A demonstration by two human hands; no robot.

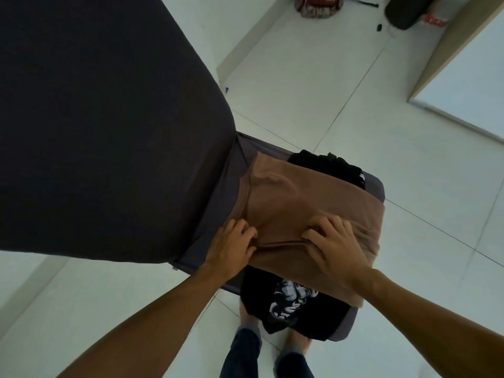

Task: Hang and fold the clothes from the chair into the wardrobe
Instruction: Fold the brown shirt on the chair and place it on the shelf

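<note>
A brown garment [305,197] lies spread on top of the pile on the chair seat [218,197]. Beneath it are black clothes, one with a white print [291,298] hanging over the seat's near edge and another [327,165] showing at the far side. My left hand [231,241] pinches a fold of the brown garment at its near left edge. My right hand [335,246] grips the same fold further right, fingers curled into the cloth. The chair's tall dark backrest [95,118] fills the upper left.
White tiled floor surrounds the chair. A wardrobe or door panel [461,77] with a pale wooden frame stands at the right. A red and patterned bag [319,6] and a dark cylinder bag [406,12] lie on the floor far ahead. My feet [272,345] are just below the seat.
</note>
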